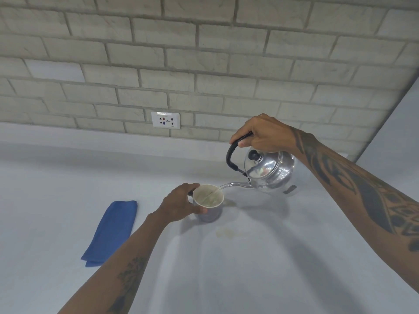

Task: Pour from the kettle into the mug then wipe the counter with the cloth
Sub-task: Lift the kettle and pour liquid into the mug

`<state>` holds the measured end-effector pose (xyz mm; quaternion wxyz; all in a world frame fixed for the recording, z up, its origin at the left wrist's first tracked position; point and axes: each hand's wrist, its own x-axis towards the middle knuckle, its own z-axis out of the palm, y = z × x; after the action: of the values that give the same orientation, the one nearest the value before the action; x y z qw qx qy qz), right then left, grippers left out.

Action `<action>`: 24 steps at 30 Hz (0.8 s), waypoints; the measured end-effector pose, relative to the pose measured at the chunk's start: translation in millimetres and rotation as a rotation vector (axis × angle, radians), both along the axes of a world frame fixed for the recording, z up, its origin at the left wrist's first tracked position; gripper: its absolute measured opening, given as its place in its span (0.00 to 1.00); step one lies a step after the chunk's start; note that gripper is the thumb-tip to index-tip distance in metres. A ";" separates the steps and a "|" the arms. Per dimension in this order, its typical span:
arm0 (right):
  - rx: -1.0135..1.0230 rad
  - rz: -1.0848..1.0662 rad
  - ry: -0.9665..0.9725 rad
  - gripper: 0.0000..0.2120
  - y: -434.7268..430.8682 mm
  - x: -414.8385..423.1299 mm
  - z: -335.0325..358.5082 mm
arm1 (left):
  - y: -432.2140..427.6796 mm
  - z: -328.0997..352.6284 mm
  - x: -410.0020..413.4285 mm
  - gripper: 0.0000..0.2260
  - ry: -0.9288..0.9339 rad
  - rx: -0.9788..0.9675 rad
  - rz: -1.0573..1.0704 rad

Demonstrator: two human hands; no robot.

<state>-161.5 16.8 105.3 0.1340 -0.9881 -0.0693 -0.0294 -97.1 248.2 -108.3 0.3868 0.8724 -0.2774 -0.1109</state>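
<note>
A shiny metal kettle (271,172) with a black handle hangs tilted above the counter, and my right hand (264,134) grips that handle from above. Its thin spout points left, and a stream of water runs from it into the mug (209,201). The mug stands on the pale counter (226,268), with my left hand (181,203) wrapped around its left side. A folded blue cloth (112,232) lies flat on the counter to the left of the mug, apart from both hands.
A faint yellowish stain (229,233) marks the counter just in front of the mug. A white wall socket (165,120) sits low on the brick wall behind. A plain wall closes the counter's right end.
</note>
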 end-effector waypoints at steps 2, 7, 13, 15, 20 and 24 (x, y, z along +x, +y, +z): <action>-0.012 0.005 -0.002 0.11 0.6 0.5 0.0 | -0.2 -0.5 0.3 0.24 0.002 0.004 0.001; -0.022 0.004 0.001 0.10 1.9 1.8 0.0 | 0.0 0.7 -0.4 0.24 0.000 0.007 0.006; -0.044 0.012 0.000 0.11 3.4 1.7 2.0 | -0.1 3.2 -1.7 0.23 0.004 0.007 0.000; -0.049 0.014 -0.001 0.10 3.6 1.6 3.2 | -0.2 3.7 -1.8 0.24 0.001 0.007 0.001; -0.064 0.022 -0.007 0.10 3.9 2.6 4.5 | -0.7 3.5 -1.8 0.23 0.000 0.011 0.006; -0.060 0.013 -0.015 0.10 2.4 2.5 4.5 | -0.4 1.2 -0.3 0.23 -0.007 0.017 0.013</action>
<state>-158.9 19.3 109.8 0.1040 -0.9910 -0.0777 -0.0336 -97.4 247.7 -107.1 0.3790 0.8779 -0.2721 -0.1080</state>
